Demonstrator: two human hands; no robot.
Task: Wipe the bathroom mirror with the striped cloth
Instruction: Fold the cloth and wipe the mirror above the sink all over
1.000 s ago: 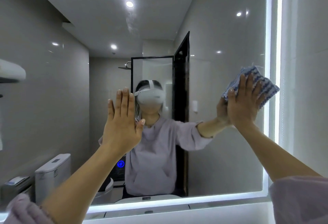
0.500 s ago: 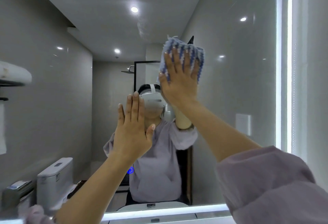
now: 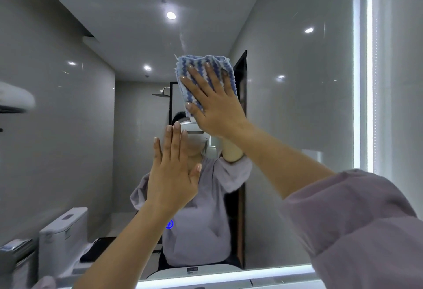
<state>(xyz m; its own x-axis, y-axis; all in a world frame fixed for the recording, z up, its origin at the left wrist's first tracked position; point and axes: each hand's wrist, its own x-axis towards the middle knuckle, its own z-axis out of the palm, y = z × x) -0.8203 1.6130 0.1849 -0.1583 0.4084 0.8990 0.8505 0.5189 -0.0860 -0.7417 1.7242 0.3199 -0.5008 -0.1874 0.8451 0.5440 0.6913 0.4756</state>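
The striped cloth (image 3: 206,78), blue and white in wavy bands and bunched up, is pressed flat against the upper middle of the mirror (image 3: 297,105) under the splayed right hand (image 3: 217,105). The left hand (image 3: 171,174) is open and empty, fingers together, palm toward the glass. A lit strip frames the mirror, which reflects grey walls, ceiling spotlights and a white toilet (image 3: 63,238).
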